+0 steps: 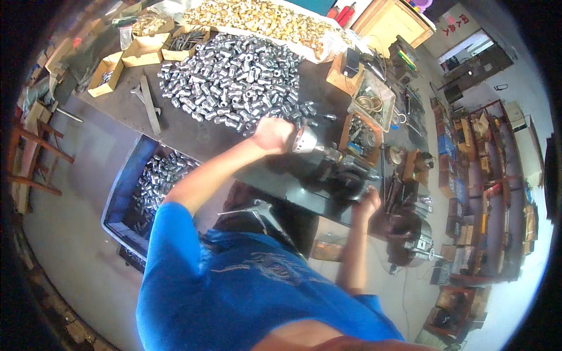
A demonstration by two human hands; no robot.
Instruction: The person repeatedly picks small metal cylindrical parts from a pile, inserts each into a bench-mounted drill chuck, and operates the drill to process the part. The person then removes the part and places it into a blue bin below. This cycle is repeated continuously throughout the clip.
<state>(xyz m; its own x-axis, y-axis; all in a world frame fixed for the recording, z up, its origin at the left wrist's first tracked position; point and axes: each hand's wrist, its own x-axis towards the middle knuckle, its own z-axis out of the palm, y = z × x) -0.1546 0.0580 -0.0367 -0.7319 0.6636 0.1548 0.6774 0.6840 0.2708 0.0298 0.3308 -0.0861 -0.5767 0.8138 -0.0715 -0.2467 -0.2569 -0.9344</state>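
A small bench machine (345,182) with a dark body stands at the table's near edge. At its left end is a silver, cup-shaped metal chuck (305,140). My left hand (274,134) is closed right beside the chuck; whatever its fingers hold is hidden. At the machine's near right side, my right hand (367,200) is closed and slightly blurred, and its grip is not clear. Beyond my left hand lies a big pile of shiny metal fittings (231,79), with a few strays close to the chuck.
A blue bin (120,196) of similar fittings sits below the table's left edge. Brass-coloured parts (257,20) cover the far side. Yellow boxes (143,51) and a flat metal bar (150,105) lie left. Parts trays (363,137) and a vise-like machine (410,240) stand right.
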